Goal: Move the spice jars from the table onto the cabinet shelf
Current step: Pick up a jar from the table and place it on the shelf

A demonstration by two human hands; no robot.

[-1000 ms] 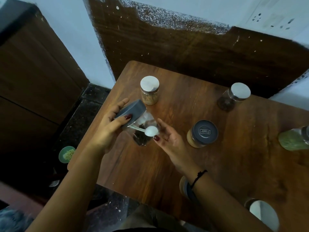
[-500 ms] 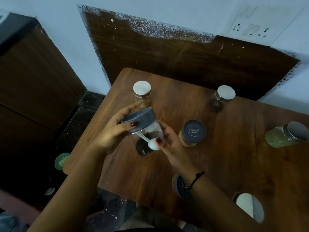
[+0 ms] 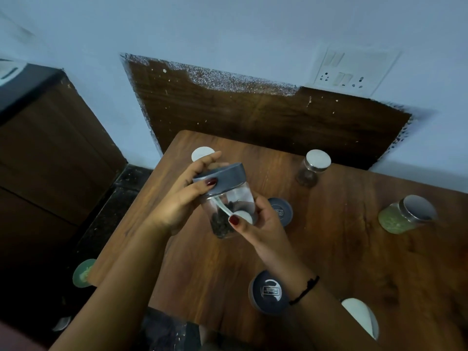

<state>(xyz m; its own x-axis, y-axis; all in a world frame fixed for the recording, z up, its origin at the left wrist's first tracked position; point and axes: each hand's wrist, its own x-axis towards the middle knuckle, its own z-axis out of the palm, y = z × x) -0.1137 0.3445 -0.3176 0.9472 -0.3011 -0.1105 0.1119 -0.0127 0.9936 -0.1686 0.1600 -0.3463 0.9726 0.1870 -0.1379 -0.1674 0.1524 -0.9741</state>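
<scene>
Held jar (image 3: pixel 238 198) is off the table (image 3: pixel 342 262), in the air over its near-left part, between both hands. We read its long axis as near vertical in the view, slightly tipped. The grey lid (image 3: pixel 222 177) end is up and away from us, the base down and toward us. The lid is on. Inside, dark spice is pooled at the base and a white spoon (image 3: pixel 244 216) leans on the glass.

Left hand (image 3: pixel 177 201) is clamped round the lid, thumb on its side wall, fingers over the far side. Right hand (image 3: pixel 266 224) is wrapped on the lower glass body from the right, thumb on the front wall by the spoon bowl. It has a black thread band (image 3: pixel 305 290) on the wrist.

On the table we count:
- silver-lid jar (image 3: pixel 314 168), far centre, dark contents
- green-filled jar (image 3: pixel 402 216), right side; it looks tipped with the lid to the right, but we can't tell if that is the lens
- grey-lid jar (image 3: pixel 282 211), just behind the right hand
- second grey-lid jar (image 3: pixel 268 292), near edge, beside the right forearm
- white-lid jar (image 3: pixel 359 315), near right
- white lid (image 3: pixel 201 153), partly hidden behind the left fingers

Dark wood cabinet (image 3: pixel 50 160) is at left, well apart from the held jar.
</scene>
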